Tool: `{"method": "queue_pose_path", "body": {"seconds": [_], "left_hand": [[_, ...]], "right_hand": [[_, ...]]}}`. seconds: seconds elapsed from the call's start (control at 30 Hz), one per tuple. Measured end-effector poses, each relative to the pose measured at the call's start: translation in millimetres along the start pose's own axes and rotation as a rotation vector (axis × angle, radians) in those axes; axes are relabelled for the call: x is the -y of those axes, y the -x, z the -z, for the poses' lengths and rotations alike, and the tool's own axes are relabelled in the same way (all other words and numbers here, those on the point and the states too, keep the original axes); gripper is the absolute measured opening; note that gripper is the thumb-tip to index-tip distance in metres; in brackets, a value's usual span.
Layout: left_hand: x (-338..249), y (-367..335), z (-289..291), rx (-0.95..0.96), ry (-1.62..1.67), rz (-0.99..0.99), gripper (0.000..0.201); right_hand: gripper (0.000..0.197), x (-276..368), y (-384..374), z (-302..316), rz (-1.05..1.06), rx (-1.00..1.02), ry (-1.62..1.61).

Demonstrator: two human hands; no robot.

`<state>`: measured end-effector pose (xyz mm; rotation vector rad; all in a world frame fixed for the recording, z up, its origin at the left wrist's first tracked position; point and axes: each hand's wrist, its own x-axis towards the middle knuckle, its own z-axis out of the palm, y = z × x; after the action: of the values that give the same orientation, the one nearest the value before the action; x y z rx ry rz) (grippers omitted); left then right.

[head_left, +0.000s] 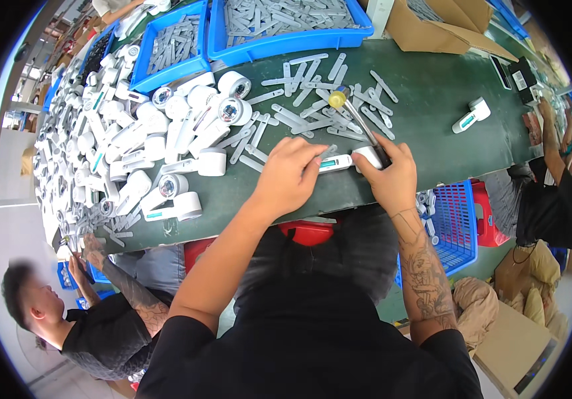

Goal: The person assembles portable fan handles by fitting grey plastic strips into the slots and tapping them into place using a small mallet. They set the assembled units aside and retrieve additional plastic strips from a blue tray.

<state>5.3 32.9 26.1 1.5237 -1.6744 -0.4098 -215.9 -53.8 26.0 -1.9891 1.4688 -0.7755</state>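
Note:
In front of me lies a white handheld device (336, 163) with a teal window on its handle and a round head. My left hand (289, 174) is closed, thumb and forefinger pinching at the handle's end; a small translucent piece shows by the fingertips. My right hand (392, 176) is wrapped round a small mallet (360, 120) with a yellow head, metal shaft and dark grip, its head pointing away from me. The right thumb also rests against the device's round head. Just beyond, loose grey translucent plastic strips (309, 123) lie scattered on the green table (432, 86).
Many white devices (179, 126) are heaped at the left. Blue trays (292, 41) of strips and a cardboard box (432, 30) stand at the back. One device (472, 116) lies apart at the right. A blue basket (455, 223) is below the edge. Co-workers sit at both sides.

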Motion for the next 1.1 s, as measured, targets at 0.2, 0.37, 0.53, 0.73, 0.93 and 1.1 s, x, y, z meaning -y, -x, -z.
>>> {"method": "queue_pose_path", "body": {"seconds": [0.2, 0.37, 0.53, 0.73, 0.93, 1.1], "left_hand": [[-3, 1, -14, 0.069, -0.149, -0.044, 0.024], [3, 2, -16, 0.036, -0.065, -0.064, 0.022], [7, 2, -19, 0.036, -0.031, -0.053, 0.016], [-1, -1, -28, -0.073, 0.113, 0.073, 0.012], [-2, -1, -28, -0.049, 0.063, 0.104, 0.013], [-3, 1, -34, -0.092, 0.071, 0.081, 0.014]], "right_hand": [[0.057, 1, 0, -6, -0.012, -0.015, 0.023], [0.056, 1, 1, -9, -0.004, -0.026, 0.051], [0.057, -1, 2, -10, 0.005, -0.042, 0.064], [0.057, -2, 2, -12, 0.003, -0.048, 0.072], [0.058, -3, 2, -12, -0.002, -0.043, 0.074], [0.059, -3, 2, -12, -0.01, -0.03, 0.067]]}}
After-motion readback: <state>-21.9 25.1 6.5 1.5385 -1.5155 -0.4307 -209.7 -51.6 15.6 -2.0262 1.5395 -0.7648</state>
